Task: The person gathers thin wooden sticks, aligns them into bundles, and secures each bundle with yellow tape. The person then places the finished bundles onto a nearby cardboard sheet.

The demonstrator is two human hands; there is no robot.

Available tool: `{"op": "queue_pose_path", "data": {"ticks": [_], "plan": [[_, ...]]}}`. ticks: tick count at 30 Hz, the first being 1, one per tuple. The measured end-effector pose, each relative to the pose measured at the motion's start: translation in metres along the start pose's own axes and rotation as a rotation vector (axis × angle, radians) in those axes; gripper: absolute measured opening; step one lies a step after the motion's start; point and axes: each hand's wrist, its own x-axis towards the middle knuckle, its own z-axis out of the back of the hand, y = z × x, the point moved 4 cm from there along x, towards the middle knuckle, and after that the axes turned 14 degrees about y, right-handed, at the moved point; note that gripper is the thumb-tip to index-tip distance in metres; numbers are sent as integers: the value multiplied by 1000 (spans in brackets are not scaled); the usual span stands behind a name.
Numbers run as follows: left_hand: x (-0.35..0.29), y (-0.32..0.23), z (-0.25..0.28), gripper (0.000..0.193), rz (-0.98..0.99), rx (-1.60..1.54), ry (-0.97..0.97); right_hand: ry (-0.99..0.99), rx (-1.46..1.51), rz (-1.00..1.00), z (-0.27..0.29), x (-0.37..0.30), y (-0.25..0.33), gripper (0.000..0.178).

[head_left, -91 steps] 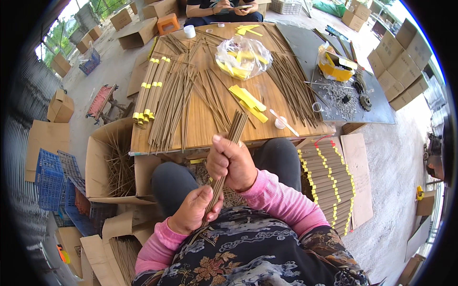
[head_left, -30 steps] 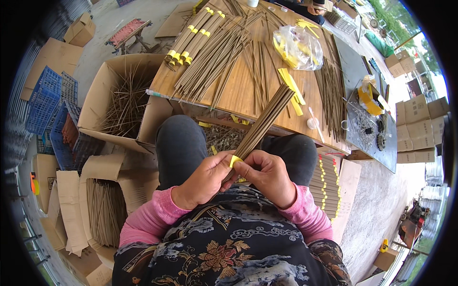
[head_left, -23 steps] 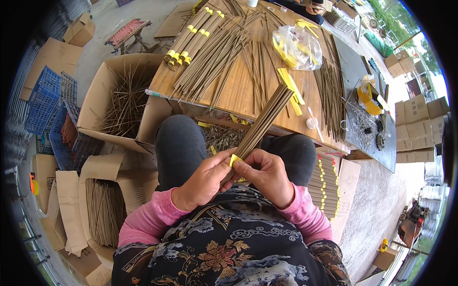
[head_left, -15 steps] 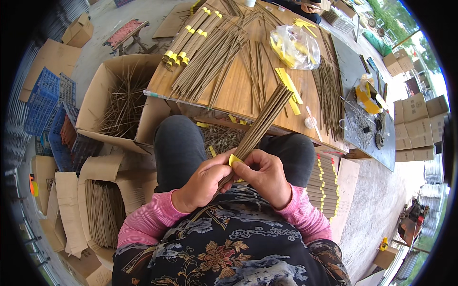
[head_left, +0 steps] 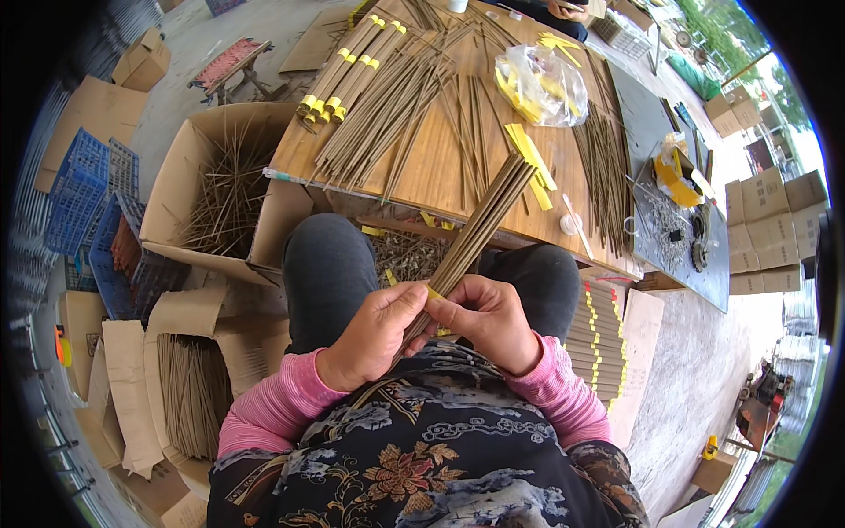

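Observation:
Between my knees I hold a slanted bundle of thin brown incense sticks [head_left: 486, 220], its far end over the table edge. My left hand [head_left: 373, 336] is closed around its lower part, thumb on top. From the other side, my right hand [head_left: 489, 324] pinches a yellow paper strip [head_left: 432, 294] against the sticks. Most of the strip is hidden under my thumbs. Past the bundle's tip lie more yellow strips [head_left: 533, 158] on the wooden table [head_left: 422, 195]. A small white pot [head_left: 569, 224] with a pale stick across it stands near the table's front edge.
Loose incense sticks [head_left: 378, 114] and banded bundles [head_left: 348, 66] cover the table's left, beside a clear plastic bag [head_left: 541, 86]. Cardboard boxes of sticks [head_left: 220, 189] stand at my left. Finished bundles [head_left: 597, 343] lie by my right knee. Another person's hands [head_left: 568, 11] show at the far edge.
My left thumb has moved onto the yellow strip, and less of the strip shows now. The bundle stays in nearly the same place.

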Motion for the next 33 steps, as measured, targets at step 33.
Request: {"op": "queue_pose_path", "data": {"ticks": [33], "plan": [[-3,-1,-15,35,-98,252,-173,-50,-206,63,3,-17,11,19]]}}
